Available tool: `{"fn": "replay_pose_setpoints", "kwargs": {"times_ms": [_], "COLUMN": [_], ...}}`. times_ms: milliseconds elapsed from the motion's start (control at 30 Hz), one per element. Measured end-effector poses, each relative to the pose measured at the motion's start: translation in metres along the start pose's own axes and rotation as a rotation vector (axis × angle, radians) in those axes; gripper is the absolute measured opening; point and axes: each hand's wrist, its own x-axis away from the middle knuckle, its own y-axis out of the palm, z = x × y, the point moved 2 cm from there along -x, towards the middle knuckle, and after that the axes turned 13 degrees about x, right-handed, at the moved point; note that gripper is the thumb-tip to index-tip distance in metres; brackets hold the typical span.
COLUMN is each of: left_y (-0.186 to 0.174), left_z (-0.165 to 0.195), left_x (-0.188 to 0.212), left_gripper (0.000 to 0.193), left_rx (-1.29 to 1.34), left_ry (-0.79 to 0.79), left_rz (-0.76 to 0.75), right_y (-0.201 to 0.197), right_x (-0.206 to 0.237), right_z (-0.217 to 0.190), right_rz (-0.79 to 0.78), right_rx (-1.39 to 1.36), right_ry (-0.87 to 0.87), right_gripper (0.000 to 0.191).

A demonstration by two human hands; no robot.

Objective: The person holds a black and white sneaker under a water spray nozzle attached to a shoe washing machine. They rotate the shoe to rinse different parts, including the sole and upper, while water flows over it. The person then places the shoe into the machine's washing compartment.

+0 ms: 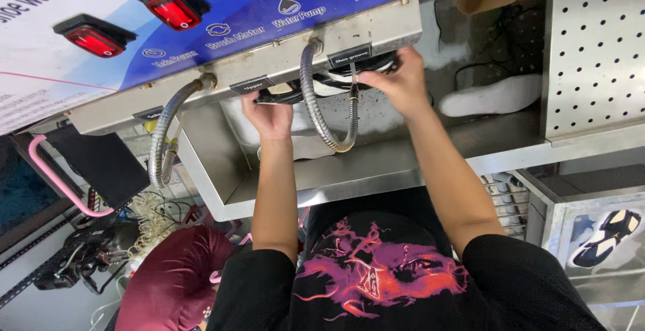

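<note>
Two hands work under the front lip of the machine's control panel [222, 28]. Left hand [267, 114] and right hand [402, 84] each clench an end of a black-and-white shoe [336, 82], held up in the steel basin [349, 170] against the panel's underside. A flexible metal hose [316, 106] loops between the hands. A white insole [494, 96] lies at the basin's right edge.

Basin [376, 170] was brushed steel, matt w/ dull sheen. Hoses [321, 119] were ribbed metal, shiny. Switches [173, 10] were glossy red plastic. Panel [594, 49] was perforated metal, matt. Shirt [376, 270] was soft black cloth w/ print.
</note>
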Motion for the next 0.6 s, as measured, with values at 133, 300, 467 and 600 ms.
{"fn": "replay_pose_setpoints", "kwargs": {"times_ms": [133,300,467,600], "left_y": [0.000,0.001,0.004,0.001], "left_z": [0.002,0.001,0.029,0.048], "left_x": [0.000,0.009,0.008,0.011], "left_gripper": [0.037,0.038,0.042,0.046], "left_rx": [-0.009,0.087,-0.035,-0.023], "left_ry": [0.018,-0.043,0.096,0.091], "left_rz": [0.005,0.011,-0.050,-0.063], "right_y": [-0.001,-0.002,0.027,0.042], "right_x": [0.005,0.009,0.002,-0.001], "right_z": [0.009,0.010,0.022,0.018], "right_rz": [0.000,-0.007,-0.071,-0.073], "right_rx": [0.014,-0.062,0.089,0.043], "right_ry": [0.062,0.014,0.149,0.068], "right_gripper": [0.051,0.053,0.044,0.049]}}
